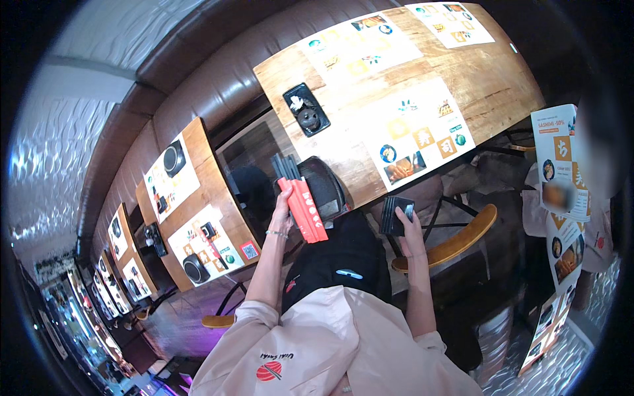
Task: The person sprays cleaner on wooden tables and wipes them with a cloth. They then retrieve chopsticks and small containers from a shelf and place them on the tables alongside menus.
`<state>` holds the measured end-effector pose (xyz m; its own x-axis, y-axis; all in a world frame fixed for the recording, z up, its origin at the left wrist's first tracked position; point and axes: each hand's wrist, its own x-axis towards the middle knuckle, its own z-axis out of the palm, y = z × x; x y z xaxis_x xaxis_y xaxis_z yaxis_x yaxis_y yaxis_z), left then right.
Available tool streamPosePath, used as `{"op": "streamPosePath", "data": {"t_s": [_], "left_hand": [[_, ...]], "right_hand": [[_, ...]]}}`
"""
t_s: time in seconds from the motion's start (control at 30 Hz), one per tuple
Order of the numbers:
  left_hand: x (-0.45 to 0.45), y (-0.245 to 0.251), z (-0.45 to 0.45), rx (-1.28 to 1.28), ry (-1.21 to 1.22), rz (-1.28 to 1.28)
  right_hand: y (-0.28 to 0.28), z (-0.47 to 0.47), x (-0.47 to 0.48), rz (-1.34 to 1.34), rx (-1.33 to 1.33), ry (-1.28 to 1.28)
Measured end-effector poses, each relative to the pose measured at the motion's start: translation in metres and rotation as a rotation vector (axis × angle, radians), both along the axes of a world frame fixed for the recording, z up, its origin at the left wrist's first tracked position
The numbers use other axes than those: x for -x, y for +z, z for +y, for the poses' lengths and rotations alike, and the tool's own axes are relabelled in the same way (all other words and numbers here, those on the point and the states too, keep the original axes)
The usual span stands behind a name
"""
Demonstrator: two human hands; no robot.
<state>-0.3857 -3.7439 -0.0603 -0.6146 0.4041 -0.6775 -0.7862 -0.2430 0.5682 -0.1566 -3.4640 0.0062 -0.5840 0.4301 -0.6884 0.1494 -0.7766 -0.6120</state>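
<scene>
My left hand (283, 210) grips a bundle of chopsticks in red paper sleeves (308, 210), their dark ends (287, 167) pointing up and away from me. Behind the bundle, a black tray (324, 185) lies at the near corner of the wooden table (342, 151). My right hand (410, 230) holds a stack of small black dishes (395, 216) just off the table's edge, below a printed paper placemat (418, 133). Farther back on the table is a small black tray (306, 109) carrying a round dark pot (309, 119) and something white.
More placemats (359, 47) lie toward the far end. On the left, a second table (198, 123) bears placemats and black plates (174, 158). A brown padded bench (213, 74) runs behind both. A wooden chair back (465, 242) stands at my right, near hanging printed sheets (559, 163).
</scene>
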Motion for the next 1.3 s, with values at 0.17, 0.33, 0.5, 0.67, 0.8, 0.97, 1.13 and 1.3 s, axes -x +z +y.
{"op": "streamPosePath", "data": {"t_s": [0.17, 0.33, 0.5, 0.67, 0.8, 0.97, 1.13, 1.3], "left_hand": [[0.037, -0.032, 0.078, 0.041, -0.167, -0.038], [0.073, -0.053, 0.116, 0.086, -0.401, -0.076], [0.092, -0.047, 0.145, 0.14, -0.599, -0.035], [0.113, -0.047, 0.166, 0.149, -0.776, 0.017], [0.126, -0.053, 0.172, 0.136, -0.902, 0.039], [0.133, -0.051, 0.186, 0.172, -1.046, 0.112], [0.14, -0.046, 0.19, 0.203, -1.115, 0.14], [0.143, -0.035, 0.194, 0.318, -1.251, 0.284]], "right_hand": [[-0.009, 0.023, 0.031, -0.009, 0.054, -0.065], [-0.019, 0.036, 0.05, 0.032, 0.059, 0.088], [-0.044, 0.038, 0.062, 0.01, 0.2, 0.252], [-0.078, 0.037, 0.065, 0.013, 0.266, 0.36], [-0.072, 0.03, 0.07, -0.003, 0.316, 0.354], [-0.078, 0.018, 0.071, -0.075, 0.348, 0.291], [-0.086, 0.008, 0.077, -0.098, 0.368, 0.233], [-0.093, 0.002, 0.08, -0.079, 0.353, 0.221]]}}
